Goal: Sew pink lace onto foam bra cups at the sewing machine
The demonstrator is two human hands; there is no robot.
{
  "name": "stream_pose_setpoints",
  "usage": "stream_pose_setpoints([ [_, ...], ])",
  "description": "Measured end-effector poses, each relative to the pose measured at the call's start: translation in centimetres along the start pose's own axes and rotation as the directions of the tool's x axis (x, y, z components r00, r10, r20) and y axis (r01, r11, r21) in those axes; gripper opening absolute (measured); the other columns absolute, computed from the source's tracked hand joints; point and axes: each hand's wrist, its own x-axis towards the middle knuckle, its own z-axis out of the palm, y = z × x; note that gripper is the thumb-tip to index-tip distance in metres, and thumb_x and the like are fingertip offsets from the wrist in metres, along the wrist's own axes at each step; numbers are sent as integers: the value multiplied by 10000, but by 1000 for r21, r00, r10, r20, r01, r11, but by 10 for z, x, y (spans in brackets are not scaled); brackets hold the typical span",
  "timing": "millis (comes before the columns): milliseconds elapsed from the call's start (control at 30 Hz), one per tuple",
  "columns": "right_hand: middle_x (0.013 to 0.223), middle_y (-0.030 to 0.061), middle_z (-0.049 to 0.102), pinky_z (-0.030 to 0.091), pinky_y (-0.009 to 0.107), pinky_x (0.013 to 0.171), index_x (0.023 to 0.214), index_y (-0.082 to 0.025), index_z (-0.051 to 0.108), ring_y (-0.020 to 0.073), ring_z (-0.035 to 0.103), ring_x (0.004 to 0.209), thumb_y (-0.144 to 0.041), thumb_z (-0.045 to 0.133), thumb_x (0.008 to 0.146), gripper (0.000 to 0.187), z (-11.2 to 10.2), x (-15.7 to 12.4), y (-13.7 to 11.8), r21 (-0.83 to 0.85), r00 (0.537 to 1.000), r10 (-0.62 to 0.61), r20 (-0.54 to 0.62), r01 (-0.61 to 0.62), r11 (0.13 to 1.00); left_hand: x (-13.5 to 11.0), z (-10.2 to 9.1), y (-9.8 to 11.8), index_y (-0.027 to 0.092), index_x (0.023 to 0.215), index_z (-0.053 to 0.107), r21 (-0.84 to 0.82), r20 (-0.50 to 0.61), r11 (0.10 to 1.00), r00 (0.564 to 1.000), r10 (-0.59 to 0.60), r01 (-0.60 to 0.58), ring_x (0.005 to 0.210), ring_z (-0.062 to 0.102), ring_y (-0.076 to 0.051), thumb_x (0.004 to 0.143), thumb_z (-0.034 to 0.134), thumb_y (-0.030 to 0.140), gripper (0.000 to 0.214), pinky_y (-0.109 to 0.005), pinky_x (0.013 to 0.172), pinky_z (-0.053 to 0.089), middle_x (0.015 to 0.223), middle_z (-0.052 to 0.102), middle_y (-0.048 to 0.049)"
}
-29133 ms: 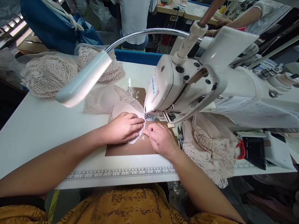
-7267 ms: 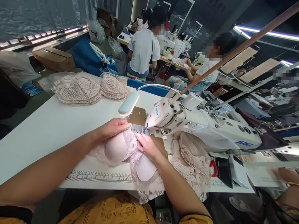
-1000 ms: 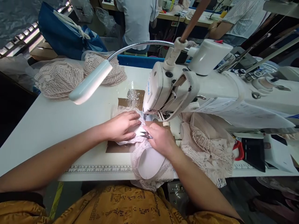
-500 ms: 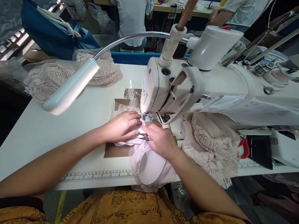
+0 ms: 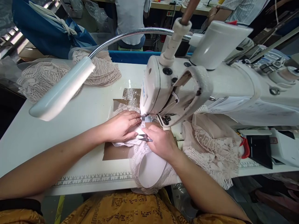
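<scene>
Head | lace garment point(image 5: 149, 168) — partly under left hand point(image 5: 120, 127), spread flat | right hand point(image 5: 162, 141) — gripping snips point(image 5: 145, 139)

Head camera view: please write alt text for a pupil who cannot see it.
A person's left hand lies on pale lace fabric beside a white sewing machine; the right hand grips small snips. A smooth pale cup lies near the front edge of the table. Lace stacks sit farther back, partly behind a lamp.

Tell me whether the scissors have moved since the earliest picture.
Yes, leftward. The scissors lay right of the sewing machine's presser foot; now they protrude from the right hand, on its near side.
</scene>
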Motion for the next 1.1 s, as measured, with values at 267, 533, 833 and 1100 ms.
stream_pose_setpoints([
  [267,908,35,708,408,245,631,1104,-214,717,161,624,794,-161,513,837,341,-2,-3,2,120,1000,-23,16,21,993,-3,-3,-1,72,1270,598,59,10,998,1000,3,-4,1204,527,-340,868,513,268,455,-506,1040,423,1343,569,-183],
  [533,1003,28,714,412,262,625,1267,-250,631,174,635,856,-124,500,793,508,0,-1,3,-19,998,52,37,-51,999,-8,2,7,100,1186,648,62,-76,997,996,53,-49,1106,581,-292,912,474,214,344,-446,963,479,1291,613,-160],
  [833,1000,65,702,394,286,602,1280,-245,618,187,612,783,-186,480,853,453,6,-1,3,-188,995,30,96,-11,982,-8,13,9,100,1265,608,84,-64,996,997,34,-29,1125,570,-301,949,477,309,401,-445,948,482,1329,597,-152],
  [1100,1006,73,705,404,289,582,1361,-261,566,202,629,798,-175,497,828,545,4,1,0,-183,987,100,124,-76,980,-4,10,5,118,1234,631,112,-109,993,993,40,-28,1044,598,-300,947,474,270,360,-455,866,492,1286,625,-154],
])
